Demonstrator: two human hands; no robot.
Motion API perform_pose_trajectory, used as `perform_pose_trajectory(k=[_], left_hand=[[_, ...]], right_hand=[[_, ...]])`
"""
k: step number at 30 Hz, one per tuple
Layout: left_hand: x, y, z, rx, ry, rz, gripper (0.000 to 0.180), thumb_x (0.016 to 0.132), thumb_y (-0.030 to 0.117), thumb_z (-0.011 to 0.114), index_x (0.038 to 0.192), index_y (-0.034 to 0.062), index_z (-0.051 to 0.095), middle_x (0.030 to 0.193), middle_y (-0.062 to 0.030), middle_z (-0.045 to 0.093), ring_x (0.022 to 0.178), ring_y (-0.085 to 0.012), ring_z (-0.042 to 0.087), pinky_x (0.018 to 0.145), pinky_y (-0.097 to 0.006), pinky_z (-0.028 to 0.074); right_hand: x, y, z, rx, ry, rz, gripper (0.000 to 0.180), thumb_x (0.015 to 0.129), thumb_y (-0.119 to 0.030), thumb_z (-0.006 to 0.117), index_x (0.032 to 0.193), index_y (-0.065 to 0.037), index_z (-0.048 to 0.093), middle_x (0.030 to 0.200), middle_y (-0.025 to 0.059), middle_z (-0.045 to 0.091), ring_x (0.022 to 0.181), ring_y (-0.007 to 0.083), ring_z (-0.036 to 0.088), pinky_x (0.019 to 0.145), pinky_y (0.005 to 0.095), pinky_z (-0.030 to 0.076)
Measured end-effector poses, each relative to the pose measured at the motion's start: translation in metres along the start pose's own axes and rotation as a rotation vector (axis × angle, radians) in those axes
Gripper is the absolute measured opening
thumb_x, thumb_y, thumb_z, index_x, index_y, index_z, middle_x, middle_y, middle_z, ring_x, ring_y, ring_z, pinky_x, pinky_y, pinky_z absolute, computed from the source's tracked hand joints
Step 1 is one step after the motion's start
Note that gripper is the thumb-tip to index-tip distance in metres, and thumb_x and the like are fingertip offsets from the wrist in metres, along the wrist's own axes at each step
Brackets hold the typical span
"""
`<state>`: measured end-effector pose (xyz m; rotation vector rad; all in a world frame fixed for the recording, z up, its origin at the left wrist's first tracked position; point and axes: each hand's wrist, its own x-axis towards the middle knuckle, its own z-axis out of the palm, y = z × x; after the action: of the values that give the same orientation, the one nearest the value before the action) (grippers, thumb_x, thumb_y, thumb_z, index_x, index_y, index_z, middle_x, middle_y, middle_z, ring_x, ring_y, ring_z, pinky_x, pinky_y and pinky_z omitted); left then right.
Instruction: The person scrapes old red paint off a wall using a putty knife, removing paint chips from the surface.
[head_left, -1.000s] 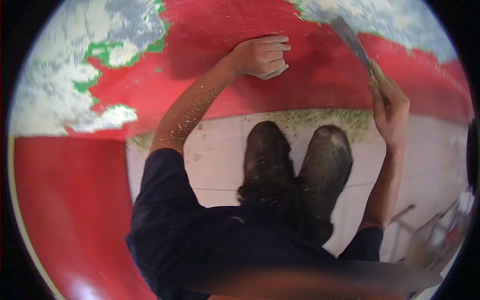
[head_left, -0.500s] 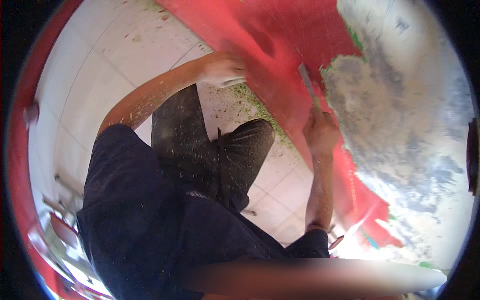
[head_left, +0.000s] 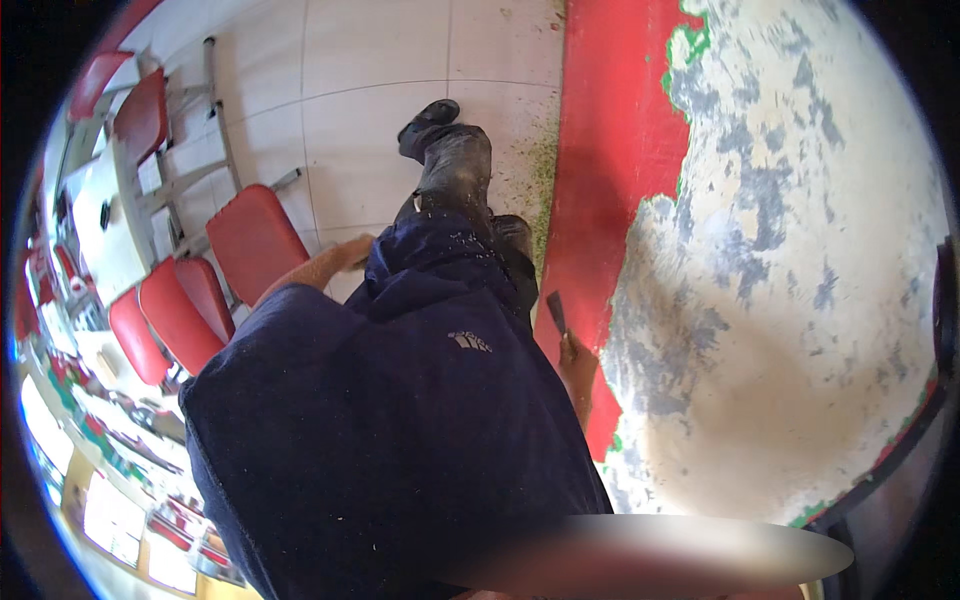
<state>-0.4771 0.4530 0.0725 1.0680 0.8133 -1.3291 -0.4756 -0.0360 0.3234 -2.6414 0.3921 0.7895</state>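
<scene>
My right hand (head_left: 575,362) is closed round a paint scraper (head_left: 557,312) with a narrow, flat dark blade. It is beside the red-painted part of the wall (head_left: 607,150), close to the jagged border where the red stops. I cannot tell whether the blade touches the wall. Past that border lies a bare whitish wall patch (head_left: 770,330) with grey blotches, and thin green paint shows along its edge. My left hand (head_left: 354,252) is at my other side, beside my dark shirt (head_left: 400,400). It holds nothing I can make out, and its fingers are mostly hidden.
Green paint flakes (head_left: 541,185) lie along the foot of the wall on the pale tiled floor (head_left: 380,60). At the left stand several red chairs (head_left: 257,240) and a white table (head_left: 107,210) with metal legs. Dust covers my dark trousers (head_left: 455,175).
The view has turned, bringing the chairs in at the left. My left hand has drawn back from near the wall to my side. My right hand, still holding the scraper, appears lower and nearer my body.
</scene>
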Motion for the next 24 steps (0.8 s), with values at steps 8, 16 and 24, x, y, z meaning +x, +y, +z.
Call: perform_pose_trajectory(k=[8, 16, 24], left_hand=[[-0.097, -0.1, 0.093, -0.429, 0.175, 0.222, 0.018, 0.083, 0.015, 0.057, 0.092, 0.0037, 0.068, 0.087, -0.0055, 0.067, 0.074, -0.0169, 0.063, 0.065, -0.034, 0.05], [-0.146, -0.104, 0.124, -0.272, 0.196, 0.247, 0.018, 0.082, 0.016, 0.058, 0.091, 0.0037, 0.068, 0.087, -0.0076, 0.067, 0.075, -0.0192, 0.064, 0.066, -0.036, 0.051], [-0.179, -0.156, 0.182, -0.071, 0.264, 0.296, 0.019, 0.082, 0.016, 0.058, 0.091, 0.0038, 0.068, 0.088, -0.0097, 0.067, 0.076, -0.0216, 0.064, 0.066, -0.037, 0.051]], right_hand=[[0.031, 0.033, -0.071, -0.406, -0.337, -0.017, 0.036, 0.094, -0.029, 0.036, 0.112, -0.008, 0.057, 0.083, 0.0194, 0.065, 0.077, 0.0394, 0.062, 0.067, 0.0505, 0.047], [0.057, -0.043, -0.115, 0.008, -0.145, 0.067, 0.039, 0.093, -0.03, 0.051, 0.123, -0.005, 0.058, 0.064, 0.0067, 0.061, 0.058, 0.0107, 0.056, 0.055, 0.0289, 0.044], [0.096, 0.031, -0.096, -0.004, -0.258, -0.082, 0.041, 0.092, -0.03, 0.053, 0.124, -0.005, 0.057, 0.067, 0.0044, 0.062, 0.055, 0.0099, 0.055, 0.053, 0.0272, 0.045]])
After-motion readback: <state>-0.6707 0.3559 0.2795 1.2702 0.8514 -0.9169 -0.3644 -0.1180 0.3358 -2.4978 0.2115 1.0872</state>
